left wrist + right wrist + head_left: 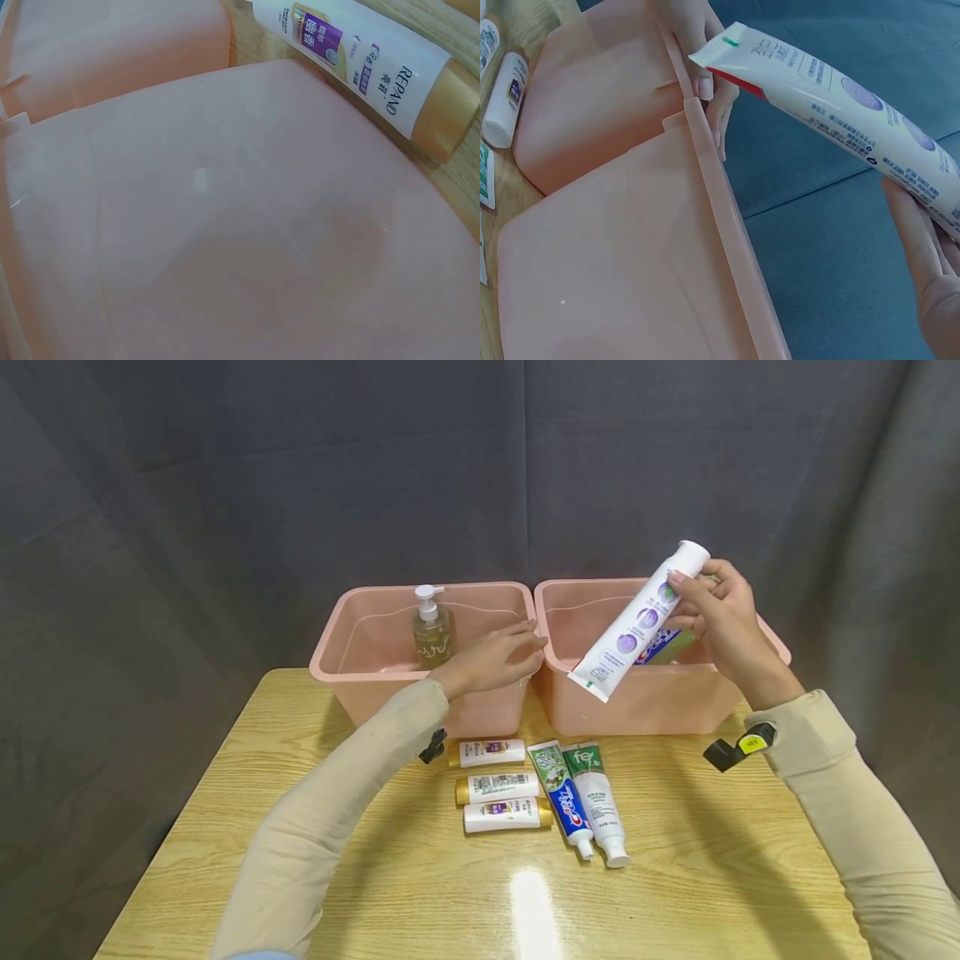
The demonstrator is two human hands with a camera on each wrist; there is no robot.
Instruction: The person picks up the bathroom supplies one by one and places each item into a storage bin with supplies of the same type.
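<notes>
My right hand (723, 618) grips a white toothpaste tube (637, 622) with purple circles near its cap end. The tube slants above the front rim of the right pink bin (637, 706), crimped end down to the left. Inside that bin lies a blue and green toothpaste tube (663, 646), partly hidden. My left hand (495, 658) reaches over the left pink bin (360, 673), its fingers at the rim beside the other bin; the right wrist view shows these fingers (705, 88) too. A pump bottle (432, 635) with a white top stands in the left bin.
In front of the bins, several white bottles with gold caps, including one bottle (508, 812), lie on the wooden table (420, 893). Beside them lie a blue and green toothpaste tube (562, 797) and a green and white tube (597, 802). A dark curtain (450, 468) hangs behind.
</notes>
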